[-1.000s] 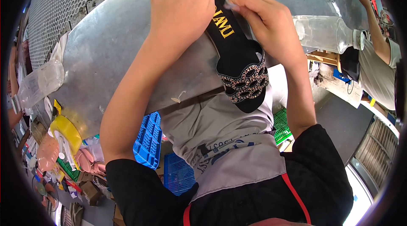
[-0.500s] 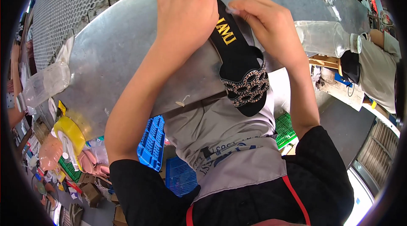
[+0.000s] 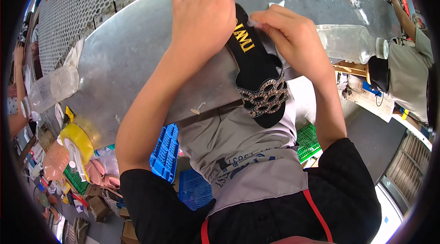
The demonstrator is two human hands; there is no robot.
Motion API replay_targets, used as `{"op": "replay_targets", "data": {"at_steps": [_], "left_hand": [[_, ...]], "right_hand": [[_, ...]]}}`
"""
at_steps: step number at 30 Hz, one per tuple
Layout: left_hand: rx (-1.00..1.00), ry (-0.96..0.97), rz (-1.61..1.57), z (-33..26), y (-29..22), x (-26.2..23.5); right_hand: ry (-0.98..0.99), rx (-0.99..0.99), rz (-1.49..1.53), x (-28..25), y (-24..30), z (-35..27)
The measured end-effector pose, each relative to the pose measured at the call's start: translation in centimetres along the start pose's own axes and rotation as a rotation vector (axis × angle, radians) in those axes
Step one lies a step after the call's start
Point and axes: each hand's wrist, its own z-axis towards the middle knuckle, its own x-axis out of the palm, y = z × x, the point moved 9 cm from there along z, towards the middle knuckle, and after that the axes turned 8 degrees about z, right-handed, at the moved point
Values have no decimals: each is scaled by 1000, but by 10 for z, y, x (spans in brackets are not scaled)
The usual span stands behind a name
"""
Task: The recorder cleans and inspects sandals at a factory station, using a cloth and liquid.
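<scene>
The left hand (image 3: pixel 201 19) lies back-up over the left edge of a black slide sandal (image 3: pixel 254 65), fingers spread; its thumb and palm are hidden, so I cannot tell whether it grips or only presses. The right hand (image 3: pixel 293 38) is closed in a pinch, thumb and forefinger gripping a small whitish wad (image 3: pixel 253 23) at the right edge of the insole.

The sandal sits between the hands, gold lettering up, its rhinestone-studded strap (image 3: pixel 263 97) below them and its toe jutting past the metal tabletop (image 3: pixel 133 60) over the grey apron (image 3: pixel 256 166). That overhang is the likeliest trouble — should the left hand ease off, a push from the right could swivel the sandal or tip it off. Hard rubbing might scuff the lettering or leave fluff. Just right of the right hand lies a clear plastic bottle (image 3: pixel 346 42) — a careless wrist could knock it.
</scene>
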Motion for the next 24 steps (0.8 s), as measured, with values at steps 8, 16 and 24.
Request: {"op": "replay_targets", "data": {"at_steps": [8, 16, 24], "left_hand": [[19, 77, -54, -1, 1, 3], [-9, 144, -5, 1, 6, 3], [-3, 164, -42, 3, 5, 4]], "right_hand": [[-134, 21, 95, 4, -10, -1], [-2, 36, 122, 4, -3, -3], [-40, 66, 112, 5, -8, -1]]}}
